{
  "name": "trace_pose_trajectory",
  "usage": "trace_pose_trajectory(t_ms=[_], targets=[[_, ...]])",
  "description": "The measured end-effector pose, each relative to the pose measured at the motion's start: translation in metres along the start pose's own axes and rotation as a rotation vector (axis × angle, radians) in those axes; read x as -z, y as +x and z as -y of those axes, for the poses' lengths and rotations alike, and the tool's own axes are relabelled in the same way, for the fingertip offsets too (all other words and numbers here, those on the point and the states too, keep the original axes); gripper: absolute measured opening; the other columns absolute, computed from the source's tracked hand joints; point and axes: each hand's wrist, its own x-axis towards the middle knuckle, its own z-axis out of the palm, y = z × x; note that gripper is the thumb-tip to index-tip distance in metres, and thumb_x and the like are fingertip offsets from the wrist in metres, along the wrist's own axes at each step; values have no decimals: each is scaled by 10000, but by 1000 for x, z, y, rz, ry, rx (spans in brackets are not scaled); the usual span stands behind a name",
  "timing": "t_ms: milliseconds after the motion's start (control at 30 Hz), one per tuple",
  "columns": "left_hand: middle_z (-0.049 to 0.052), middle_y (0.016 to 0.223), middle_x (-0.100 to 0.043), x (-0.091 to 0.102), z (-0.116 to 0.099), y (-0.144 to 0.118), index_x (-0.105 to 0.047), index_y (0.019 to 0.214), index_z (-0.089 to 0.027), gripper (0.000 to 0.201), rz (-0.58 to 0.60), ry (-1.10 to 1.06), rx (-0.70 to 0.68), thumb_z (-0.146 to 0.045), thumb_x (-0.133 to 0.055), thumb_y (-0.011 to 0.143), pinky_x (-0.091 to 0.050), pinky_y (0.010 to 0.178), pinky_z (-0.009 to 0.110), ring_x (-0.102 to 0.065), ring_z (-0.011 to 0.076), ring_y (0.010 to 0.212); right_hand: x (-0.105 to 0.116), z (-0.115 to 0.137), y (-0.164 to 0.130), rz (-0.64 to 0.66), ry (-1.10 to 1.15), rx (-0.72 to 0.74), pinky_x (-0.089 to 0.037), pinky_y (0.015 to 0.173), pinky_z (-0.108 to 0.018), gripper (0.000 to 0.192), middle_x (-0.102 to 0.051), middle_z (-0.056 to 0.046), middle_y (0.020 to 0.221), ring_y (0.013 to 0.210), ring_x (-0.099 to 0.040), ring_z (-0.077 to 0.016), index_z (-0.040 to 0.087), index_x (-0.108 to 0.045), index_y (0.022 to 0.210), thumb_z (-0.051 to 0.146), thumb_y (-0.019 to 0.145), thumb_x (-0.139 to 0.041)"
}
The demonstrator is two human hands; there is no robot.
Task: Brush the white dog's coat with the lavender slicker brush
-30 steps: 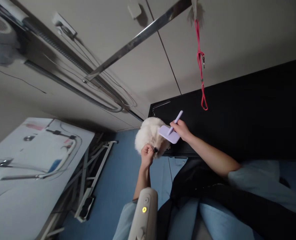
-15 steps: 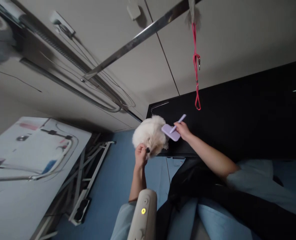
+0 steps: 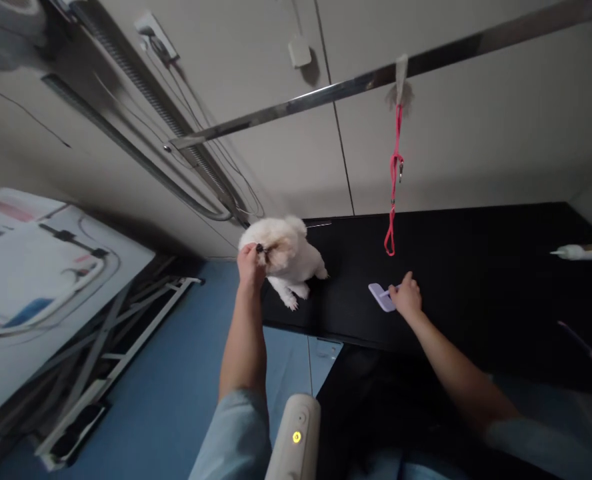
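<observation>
A white fluffy dog (image 3: 301,257) sits at the left end of the black table (image 3: 456,287), its front paws near the edge. My left hand (image 3: 251,265) is closed on the fur of its muzzle, right beside the dark nose. Over the table, to the right of the dog and apart from it, my right hand (image 3: 407,297) grips the handle of a lilac slicker brush (image 3: 383,298). The bristle side of the brush is turned away from view.
A pink grooming loop (image 3: 391,200) hangs from a metal bar (image 3: 346,90) above the table. A white tube-like tool (image 3: 586,252) and a thin pinkish tool (image 3: 583,341) lie at the right. A white tub (image 3: 101,233) on a folding frame stands at the left.
My right hand has moved the brush away from the dog, to the right and lower. The dog's head has turned up and left with my left hand still at its muzzle. The view has shifted.
</observation>
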Motion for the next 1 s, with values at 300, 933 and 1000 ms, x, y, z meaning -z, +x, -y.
trace_pose_trajectory(t_ms=[300, 933, 1000], targets=[[-80, 482, -468, 41, 9, -13, -423, 596, -194, 320, -158, 13, 56, -280, -712, 487, -328, 424, 167, -420, 64, 412, -103, 149, 84, 463, -419, 562, -393, 1093, -316, 631, -476, -205, 1498, 1332, -517, -269, 56, -319, 1529, 300, 962, -449], [-46, 454, -488, 75, 18, 30, -475, 511, -186, 324, -258, 17, 161, -231, -783, 422, -343, 398, 204, -414, 88, 396, -194, 242, 244, 484, -660, 619, -247, 1172, -420, 769, -275, -222, 1621, 1496, -273, -307, 115, -280, 1559, 460, 926, -549], [-38, 468, -491, 74, 18, 29, -477, 519, -190, 333, -252, 37, 152, -237, -793, 424, -348, 398, 213, -425, 94, 407, -192, 254, 251, 500, -628, 617, -267, 1166, -445, 779, -269, -226, 1623, 1494, -282, -325, 106, -283, 1557, 466, 922, -556]])
